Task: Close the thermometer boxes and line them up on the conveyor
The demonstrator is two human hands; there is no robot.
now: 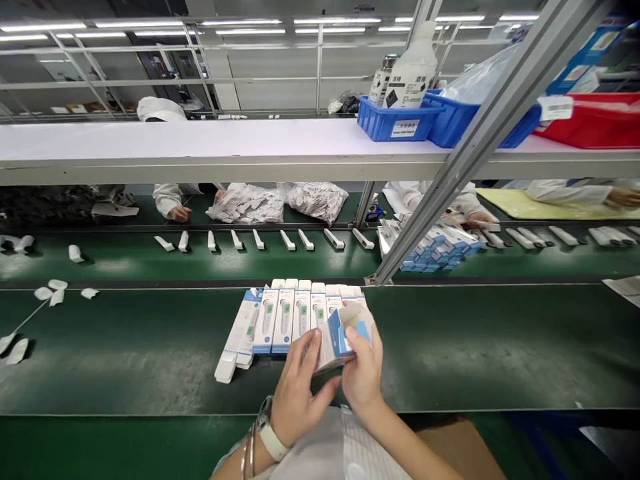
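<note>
Both hands are on a small white and blue carton (334, 339) above the near green surface (150, 360). My left hand (299, 393) presses its fingers against the carton's left side, and the thumb lies below it. My right hand (365, 370) grips the right side, with the thumb at the open end. The inside of the carton is partly visible. Behind and left of it stands a row of white and blue boxes (284, 320) with thermometer-like pictures and raised end flaps. Flatter cartons (240, 333) lean at the row's left end.
White devices (287, 241) lie spaced along the green conveyor (125, 260). Beyond it are plastic bags (250, 203) and co-workers' hands. Stacked blue boxes (435, 247) sit at right. A slanting metal post (450, 160) meets a shelf (225, 143) with bins; white pieces (57, 285) lie left.
</note>
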